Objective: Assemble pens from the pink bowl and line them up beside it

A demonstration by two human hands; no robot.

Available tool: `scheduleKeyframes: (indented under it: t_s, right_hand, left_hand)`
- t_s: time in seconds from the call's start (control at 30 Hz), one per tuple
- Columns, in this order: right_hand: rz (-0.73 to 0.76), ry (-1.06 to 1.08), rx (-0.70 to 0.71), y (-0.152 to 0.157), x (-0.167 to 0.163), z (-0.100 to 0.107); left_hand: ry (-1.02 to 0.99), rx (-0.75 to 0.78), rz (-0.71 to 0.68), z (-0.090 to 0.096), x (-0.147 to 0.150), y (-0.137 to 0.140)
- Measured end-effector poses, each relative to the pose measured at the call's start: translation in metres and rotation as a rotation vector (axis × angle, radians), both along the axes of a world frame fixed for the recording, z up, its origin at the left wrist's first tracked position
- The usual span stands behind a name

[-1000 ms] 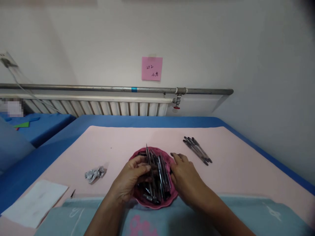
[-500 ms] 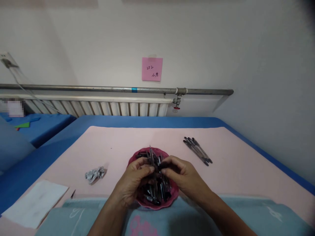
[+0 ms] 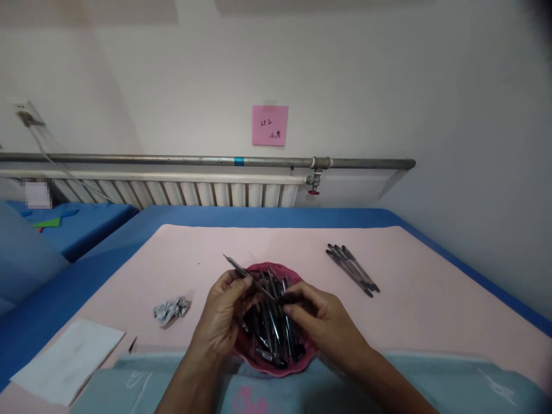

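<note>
My left hand (image 3: 224, 316) pinches a slim pen (image 3: 241, 270) over the pink basket (image 3: 280, 371), its bare writing tip pointing up and to the left. Close to the pen's lower end, my right hand (image 3: 321, 316) has its thumb and fingers pressed together. Something small and dark shows there, too hidden for me to name. Below both hands, the scalloped basket holds a heap of clear and black pen parts (image 3: 269, 330). Several capped pens (image 3: 351, 270) lie side by side on the pale pink table cover, right of the basket.
Left of the basket lies a crumpled grey ball (image 3: 171, 310). A folded white sheet (image 3: 69, 359) and a small dark pointed piece (image 3: 132, 345) are at the front left. Teal cloth (image 3: 431, 382) covers the near edge. Behind the table are a radiator and a pipe (image 3: 362, 163).
The pen in my left hand has swung from nearly upright to leaning left. My right hand stays pinched beside it. The whole view has shifted slightly.
</note>
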State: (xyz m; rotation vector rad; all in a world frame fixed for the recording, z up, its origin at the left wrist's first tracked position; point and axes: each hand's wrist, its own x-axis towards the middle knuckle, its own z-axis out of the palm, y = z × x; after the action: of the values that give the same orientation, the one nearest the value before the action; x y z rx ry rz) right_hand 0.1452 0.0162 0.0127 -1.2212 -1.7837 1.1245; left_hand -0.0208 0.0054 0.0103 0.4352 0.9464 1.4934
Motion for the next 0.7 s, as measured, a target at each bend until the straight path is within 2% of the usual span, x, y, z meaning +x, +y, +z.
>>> scheduleKeyframes:
  t_s: [0.33, 0.57, 0.7]
  right_hand:
    - [-0.015, 0.075, 0.013, -0.0008, -0.0019, -0.007]
    - [-0.044, -0.071, 0.219, -0.0048, -0.0018, -0.0057]
    - [-0.027, -0.06, 0.192, -0.0053, -0.0011, -0.0056]
  left_hand:
    - [0.01, 0.033, -0.004, -0.0005, 0.0069, -0.0005]
    - [-0.008, 0.026, 0.007, -0.002, 0.0107, -0.0023]
    - [0.0, 0.036, -0.021, -0.0019, 0.0095, -0.0023]
